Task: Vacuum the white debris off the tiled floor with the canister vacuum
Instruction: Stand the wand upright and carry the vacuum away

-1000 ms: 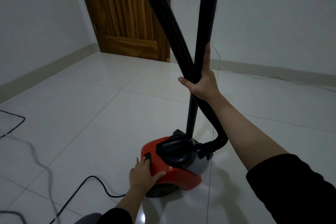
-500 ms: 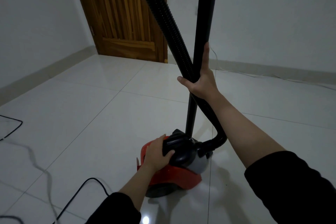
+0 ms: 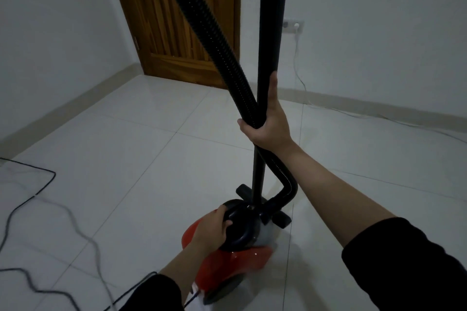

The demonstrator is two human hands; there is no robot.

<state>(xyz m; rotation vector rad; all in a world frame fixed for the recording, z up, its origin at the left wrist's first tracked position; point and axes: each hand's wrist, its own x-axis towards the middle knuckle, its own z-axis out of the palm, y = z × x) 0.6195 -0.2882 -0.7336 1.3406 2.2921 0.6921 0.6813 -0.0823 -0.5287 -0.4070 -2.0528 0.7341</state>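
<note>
Vacuum: red canister with black top, sitting on the tiled floor at 6 o'clock of the view, partly blurred.
Handle: black loop on the canister's top.
Left hand: grip clenching around the handle, fingers curling under it.
Tube: rigid black pipe standing nearly upright, running from 12 o'clock down to the canister.
Hose: ribbed black line crossing the tube at mid-view, looping back into the canister at its 2 o'clock.
Right hand: grip grasping tube and hose together at the crossing, thumb lying up along the tube.
Floor head: black bar lying just beyond the canister at the tube's foot.
Cord: dark cable trailing over the tiles at 9 o'clock.
Door: wooden, at 11 o'clock.
Socket: on the wall at 1 o'clock, white plug sitting in it.
White debris: cannot tell where it is lying.
</note>
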